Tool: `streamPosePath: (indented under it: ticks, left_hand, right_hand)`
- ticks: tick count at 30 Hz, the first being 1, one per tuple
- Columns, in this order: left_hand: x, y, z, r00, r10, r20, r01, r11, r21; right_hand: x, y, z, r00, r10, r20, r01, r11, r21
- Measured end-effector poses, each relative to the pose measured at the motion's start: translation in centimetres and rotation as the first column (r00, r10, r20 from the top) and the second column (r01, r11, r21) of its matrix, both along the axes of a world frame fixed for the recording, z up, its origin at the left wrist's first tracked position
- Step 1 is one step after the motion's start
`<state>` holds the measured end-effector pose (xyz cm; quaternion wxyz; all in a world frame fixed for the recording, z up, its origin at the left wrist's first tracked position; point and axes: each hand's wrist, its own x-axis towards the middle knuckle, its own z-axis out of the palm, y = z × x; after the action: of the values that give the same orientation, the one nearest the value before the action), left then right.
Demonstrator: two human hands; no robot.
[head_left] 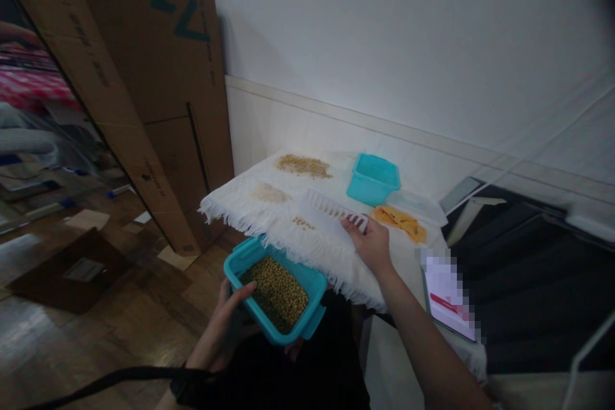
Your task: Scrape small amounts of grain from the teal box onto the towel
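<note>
My left hand (229,320) grips a teal plastic container (307,283) full of greenish-brown beans (277,291), held just below the fringed front edge of a white cloth-covered table (288,230). My right hand (372,243) is closed on a white comb-like scraper (327,213) that lies flat on the cloth. A few grains (303,223) lie beside the scraper. Farther back on the cloth sit a brown grain pile (303,165) and a pale grain pile (269,192).
A second teal container (373,179) and a clear lid (417,205) stand at the back, with yellow pieces (401,221) beside them. A phone (449,298) lies at the right. Large cardboard boxes (158,90) lean on the wall at left. A dark seat (538,269) fills the right.
</note>
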<state>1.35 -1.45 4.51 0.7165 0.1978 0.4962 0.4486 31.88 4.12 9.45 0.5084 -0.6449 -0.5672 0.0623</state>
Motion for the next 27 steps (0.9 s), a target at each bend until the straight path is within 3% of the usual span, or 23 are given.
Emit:
streamPosePath:
  ticks: [10,27]
  left_hand:
    - [-0.22,0.04,0.81,0.998,-0.056,0.028,0.056,0.998,-0.027]
    - [-0.26,0.38,0.08,1.000,-0.008,0.005,0.009,0.998,-0.068]
  right_hand:
    - [-0.09,0.15,-0.25,0.999,0.032,-0.011,-0.032,0.999,-0.001]
    - [-0.41,0.59,0.02,0.997,0.074,-0.010,-0.074,0.997,0.000]
